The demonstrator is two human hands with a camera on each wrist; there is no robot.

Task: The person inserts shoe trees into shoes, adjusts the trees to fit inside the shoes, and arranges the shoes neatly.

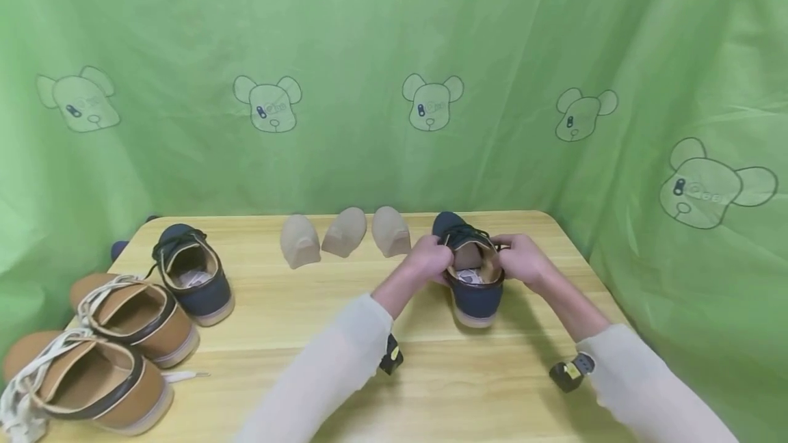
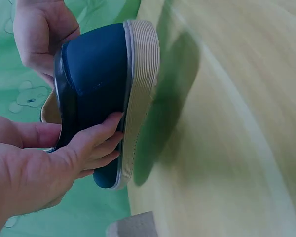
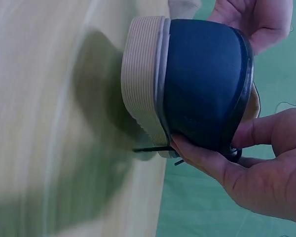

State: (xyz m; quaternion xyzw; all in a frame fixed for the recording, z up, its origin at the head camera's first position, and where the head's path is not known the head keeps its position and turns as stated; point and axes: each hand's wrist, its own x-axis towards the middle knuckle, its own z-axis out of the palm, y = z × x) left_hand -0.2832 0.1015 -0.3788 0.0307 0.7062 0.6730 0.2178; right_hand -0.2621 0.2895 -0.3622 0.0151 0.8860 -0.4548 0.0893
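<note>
Both hands hold a dark navy lace-up shoe (image 1: 477,298) slightly above the table, its heel facing me. My left hand (image 1: 429,258) grips its left side; in the left wrist view the thumb is at the collar and the fingers lie along the outer side down to the ribbed pale sole (image 2: 144,64). On the other side my right hand (image 1: 522,258) grips it likewise, with the thumb over the collar in the right wrist view. Whitish printed material (image 1: 470,275) shows inside the shoe. Dark laces hang by the right hand's fingers.
Three beige toe-shaped inserts (image 1: 346,232) lie in a row near the table's back edge. At left stand another navy shoe (image 1: 212,299) and two brown shoes (image 1: 181,342) with white laces. A green curtain (image 1: 351,33) surrounds the wooden table (image 1: 295,333).
</note>
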